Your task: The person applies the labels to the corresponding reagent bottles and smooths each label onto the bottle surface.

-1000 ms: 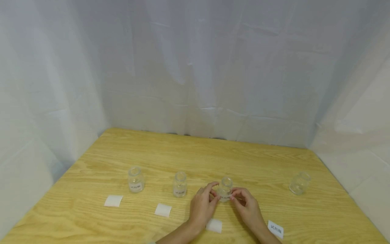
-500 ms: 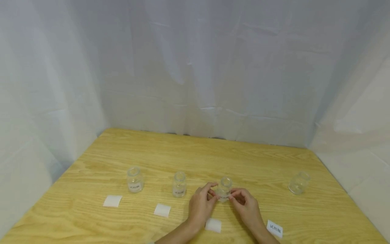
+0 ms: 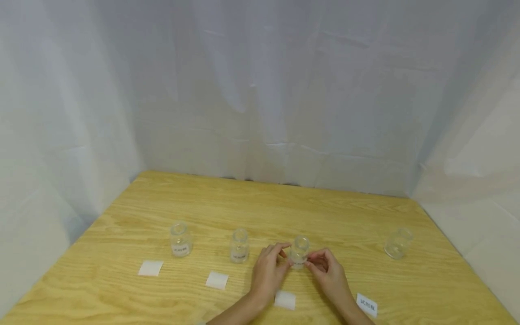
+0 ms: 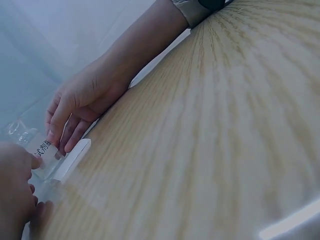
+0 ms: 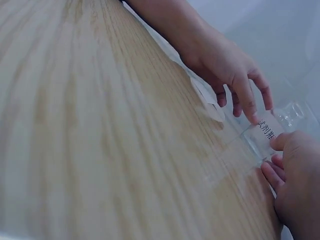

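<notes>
A clear glass bottle [image 3: 301,244] stands upright on the table between my two hands. On its front is a white label [image 5: 266,127] with dark printed characters. My left hand [image 3: 266,273] holds the bottle from the left, thumb on the label's left end and index finger reaching round the glass. From the right, my right hand [image 3: 331,276] grips the bottle, its thumb on the label's right end. In both wrist views the thumbs touch the label at opposite ends. The bottle's back is hidden.
Two labelled bottles, one at far left [image 3: 180,241] and one nearer [image 3: 239,247], stand on the wooden table [image 3: 260,203]. An unlabelled bottle [image 3: 399,243] is at right. White paper pieces [image 3: 150,268] lie in front, with a printed label [image 3: 367,305] at front right.
Both hands stay at the same bottle. The right hand's fingers shift slightly against the label's right end. The other bottles and papers keep their places.
</notes>
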Demonstrator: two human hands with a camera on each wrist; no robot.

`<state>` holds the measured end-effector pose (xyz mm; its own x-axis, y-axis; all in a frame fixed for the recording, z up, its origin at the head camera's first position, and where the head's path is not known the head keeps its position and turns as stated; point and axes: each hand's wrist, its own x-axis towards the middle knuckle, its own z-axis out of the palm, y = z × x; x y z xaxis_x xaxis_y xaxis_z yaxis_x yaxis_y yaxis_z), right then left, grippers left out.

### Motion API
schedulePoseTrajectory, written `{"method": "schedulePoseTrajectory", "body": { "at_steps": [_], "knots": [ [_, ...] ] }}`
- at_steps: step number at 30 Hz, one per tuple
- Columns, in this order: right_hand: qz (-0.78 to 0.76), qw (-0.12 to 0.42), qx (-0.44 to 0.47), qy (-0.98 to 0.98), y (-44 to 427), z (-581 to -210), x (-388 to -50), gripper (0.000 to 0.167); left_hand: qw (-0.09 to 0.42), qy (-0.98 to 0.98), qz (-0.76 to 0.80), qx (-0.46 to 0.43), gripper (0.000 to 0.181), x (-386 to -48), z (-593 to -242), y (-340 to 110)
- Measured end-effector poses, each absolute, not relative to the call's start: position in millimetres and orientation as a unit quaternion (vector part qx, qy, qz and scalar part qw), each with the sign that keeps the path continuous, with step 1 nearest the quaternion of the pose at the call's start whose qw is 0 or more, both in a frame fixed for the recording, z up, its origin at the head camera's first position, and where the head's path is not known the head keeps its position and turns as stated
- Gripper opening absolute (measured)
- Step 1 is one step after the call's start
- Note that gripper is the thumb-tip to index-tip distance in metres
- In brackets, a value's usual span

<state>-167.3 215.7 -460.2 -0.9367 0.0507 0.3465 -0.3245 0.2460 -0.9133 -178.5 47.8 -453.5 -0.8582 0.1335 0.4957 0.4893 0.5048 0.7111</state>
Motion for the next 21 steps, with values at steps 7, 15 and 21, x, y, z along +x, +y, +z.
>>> {"method": "schedulePoseTrajectory", "body": {
  "at_steps": [7,15,21],
  "knots": [
    [0.606,0.097,0.075,-0.786,217,-454,-168,0.038,0.118,-0.829,-0.513,-0.188,0.056,-183,-449,46],
    [0.584,0.062,0.129,-0.799,220,-452,-177,0.059,0.041,-0.801,-0.535,-0.265,0.053,-193,-450,38],
    [0.561,0.083,0.124,-0.814,219,-452,-178,0.048,0.028,-0.777,-0.559,-0.288,0.046,-199,-449,36]
  ]
}}
